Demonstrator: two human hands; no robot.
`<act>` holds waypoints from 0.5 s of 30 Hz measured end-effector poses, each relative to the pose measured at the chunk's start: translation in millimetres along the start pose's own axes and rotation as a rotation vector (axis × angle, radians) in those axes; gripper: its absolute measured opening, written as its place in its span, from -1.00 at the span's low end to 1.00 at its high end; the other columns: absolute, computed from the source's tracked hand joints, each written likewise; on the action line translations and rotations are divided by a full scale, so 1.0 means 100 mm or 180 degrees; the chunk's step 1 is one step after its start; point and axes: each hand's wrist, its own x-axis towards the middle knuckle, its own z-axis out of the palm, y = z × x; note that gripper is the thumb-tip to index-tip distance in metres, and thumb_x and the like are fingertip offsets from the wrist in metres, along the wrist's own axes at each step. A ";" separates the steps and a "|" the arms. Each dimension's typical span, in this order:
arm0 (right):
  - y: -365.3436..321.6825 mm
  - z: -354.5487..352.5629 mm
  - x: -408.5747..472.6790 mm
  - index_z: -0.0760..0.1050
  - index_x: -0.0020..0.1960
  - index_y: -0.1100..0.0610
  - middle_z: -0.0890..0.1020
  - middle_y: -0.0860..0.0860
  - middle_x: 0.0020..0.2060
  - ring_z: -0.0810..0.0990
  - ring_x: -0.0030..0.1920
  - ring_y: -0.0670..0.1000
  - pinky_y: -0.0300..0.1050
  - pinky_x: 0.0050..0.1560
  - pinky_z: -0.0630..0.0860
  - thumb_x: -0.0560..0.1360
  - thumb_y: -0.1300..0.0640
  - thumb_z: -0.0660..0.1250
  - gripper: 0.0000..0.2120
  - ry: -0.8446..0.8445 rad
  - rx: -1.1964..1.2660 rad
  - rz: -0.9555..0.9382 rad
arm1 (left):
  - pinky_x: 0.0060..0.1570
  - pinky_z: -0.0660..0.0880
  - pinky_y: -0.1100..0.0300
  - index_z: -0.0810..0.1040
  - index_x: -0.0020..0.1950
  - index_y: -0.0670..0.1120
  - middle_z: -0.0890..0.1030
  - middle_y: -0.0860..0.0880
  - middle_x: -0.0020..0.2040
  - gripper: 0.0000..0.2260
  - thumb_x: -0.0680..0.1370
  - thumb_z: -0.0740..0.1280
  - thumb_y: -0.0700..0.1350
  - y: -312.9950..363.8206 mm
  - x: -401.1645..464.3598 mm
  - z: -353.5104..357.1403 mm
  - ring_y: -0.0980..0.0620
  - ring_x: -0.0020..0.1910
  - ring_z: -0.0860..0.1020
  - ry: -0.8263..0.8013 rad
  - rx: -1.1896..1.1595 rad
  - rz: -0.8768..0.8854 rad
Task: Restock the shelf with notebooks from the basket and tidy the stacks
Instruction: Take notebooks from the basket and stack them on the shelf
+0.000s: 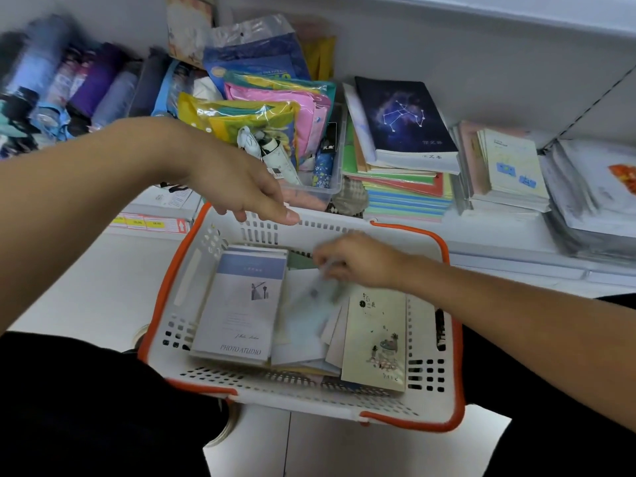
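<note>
left hand (237, 187) hovering, fingers (289, 215) loosely extended, right hand (358, 259) reaching down, blurred

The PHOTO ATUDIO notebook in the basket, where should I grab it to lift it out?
Grab the PHOTO ATUDIO notebook by its far short edge, coming from above. It lies flat on top at the left of the basket, and that edge looks clear. Its right side is crowded by a blurred notebook under the right hand. The left hand hovers nearest.

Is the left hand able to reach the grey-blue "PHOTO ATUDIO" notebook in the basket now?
Probably yes. The left hand hovers over the far rim of the white basket with orange handles, and the grey-blue notebook lies on top, uncovered. The right hand works beside it.
</note>
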 end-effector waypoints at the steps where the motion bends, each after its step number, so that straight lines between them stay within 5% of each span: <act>1: -0.18 -0.16 0.10 0.54 -0.10 0.18 0.55 -0.17 -0.31 0.53 -0.26 -0.26 -0.22 -0.22 0.40 0.47 0.27 0.42 -0.93 0.0455 0.0343 -0.0135 | 0.10 0.56 0.12 0.49 0.19 0.20 0.53 0.19 0.11 -0.37 0.23 0.29 0.49 0.01 0.00 0.01 0.12 0.09 0.60 -0.0066 -0.0093 -0.0031; 3: -0.52 -0.43 0.24 0.54 -0.07 0.26 0.60 -0.06 -0.29 0.56 -0.30 -0.21 -0.27 -0.27 0.42 0.45 0.33 0.44 -0.90 0.1291 0.1260 -0.0348 | 0.08 0.59 0.05 0.51 0.17 0.11 0.57 0.07 0.11 -0.53 0.37 0.38 0.32 -0.01 -0.02 -0.01 0.02 0.08 0.61 -0.0077 -0.0188 -0.0084; 5: -0.68 -0.55 0.30 0.51 0.05 0.22 0.61 0.09 -0.04 0.66 -0.17 -0.11 -0.21 -0.22 0.55 0.47 0.31 0.44 -0.81 0.1994 0.1989 -0.0394 | 0.02 0.63 -0.01 0.53 0.20 0.00 0.61 -0.03 0.08 -0.79 0.57 0.36 -0.09 -0.06 -0.04 -0.05 -0.08 0.04 0.64 0.0150 -0.0007 -0.0143; 8: -0.40 -0.31 0.25 0.41 0.10 0.11 0.49 0.08 0.08 0.63 -0.10 0.01 -0.01 -0.17 0.63 0.45 0.25 0.43 -0.71 0.2728 0.1704 0.0224 | -0.31 0.62 0.08 0.57 0.04 -0.10 0.67 -0.10 -0.14 -0.65 0.53 0.09 -0.43 -0.16 -0.08 -0.06 -0.08 -0.25 0.69 0.0392 0.0120 -0.0196; 11: 0.12 0.33 -0.06 0.48 0.03 0.16 0.50 0.07 0.03 0.53 -0.06 0.02 0.13 -0.08 0.57 0.47 0.17 0.43 -0.81 0.1524 0.0633 0.0686 | -0.33 0.59 0.13 0.56 0.00 -0.10 0.65 -0.09 -0.16 -0.65 0.56 0.05 -0.41 -0.22 -0.06 -0.09 -0.04 -0.26 0.67 0.0612 -0.0048 -0.0187; 15: 0.37 1.04 -0.58 0.35 0.43 0.04 0.34 0.05 0.42 0.37 0.36 0.10 0.08 0.36 0.39 0.50 -0.22 0.35 -0.40 -0.0626 -0.0148 0.0621 | 0.09 0.57 -0.01 0.58 0.14 0.03 0.61 0.06 -0.09 -0.85 0.62 0.27 -0.12 -0.30 0.03 -0.01 0.00 -0.04 0.62 0.0538 0.0168 -0.0280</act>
